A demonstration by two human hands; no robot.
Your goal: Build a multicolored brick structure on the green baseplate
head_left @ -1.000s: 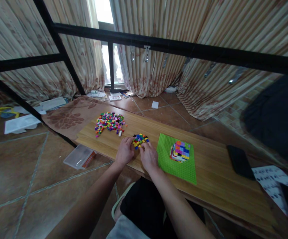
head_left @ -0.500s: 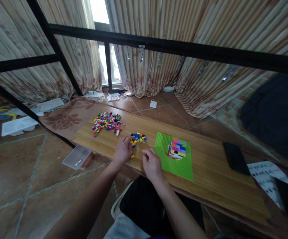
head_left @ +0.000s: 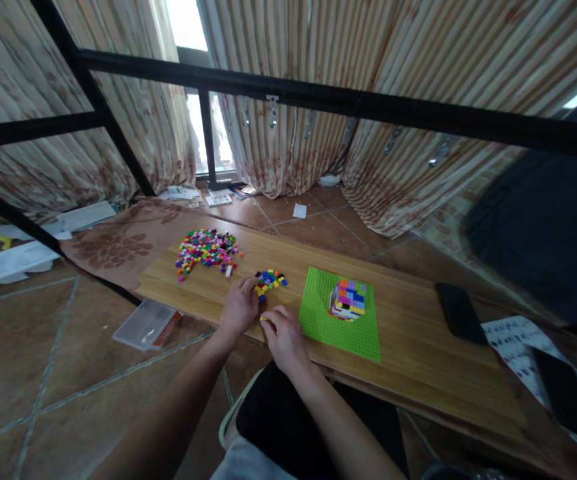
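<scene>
Yellow toy brick [head_left: 262, 319], at the front of the wooden tabletop [head_left: 413, 347], is met by the right hand [head_left: 284, 337], best pinched by 2 opposite sides; whether that or the left hand [head_left: 240, 307] is clamped cannot be told.

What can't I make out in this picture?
All in the head view:
Right hand's grip: whether it pinches the yellow brick; the hand covers the contact.
Left hand's grip: what lies beneath, covered by the hand.
Block cube: its far side, hidden by its own front.
Marked sheet: its marks, too small and blurred.
Dark bulky thing: its extent, cut off at right.
</scene>
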